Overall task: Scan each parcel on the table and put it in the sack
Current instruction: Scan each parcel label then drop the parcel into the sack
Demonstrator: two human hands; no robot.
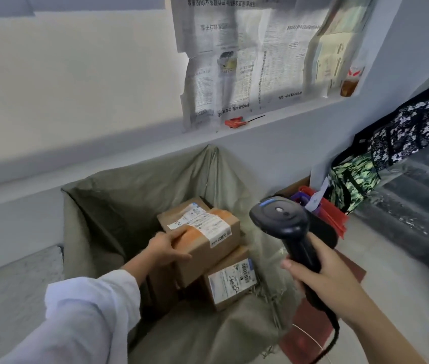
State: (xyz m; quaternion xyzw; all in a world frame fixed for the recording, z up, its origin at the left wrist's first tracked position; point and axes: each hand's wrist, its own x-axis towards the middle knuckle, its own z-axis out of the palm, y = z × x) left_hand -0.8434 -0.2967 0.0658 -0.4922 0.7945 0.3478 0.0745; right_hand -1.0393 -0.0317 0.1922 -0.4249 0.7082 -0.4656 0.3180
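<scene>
Newspapers point(247, 56) above ledge point(300, 107); red object point(235, 122) on ledge; patterned bags point(405, 132) right.

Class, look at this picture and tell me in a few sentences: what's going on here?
A person is loading parcels into an open grey-green sack. Their left hand grips a cardboard parcel with orange tape and a shipping label, inside the sack's mouth and above another labelled box. Their right hand holds a black handheld scanner to the right of the sack. The parcel is not yet let go.
</scene>
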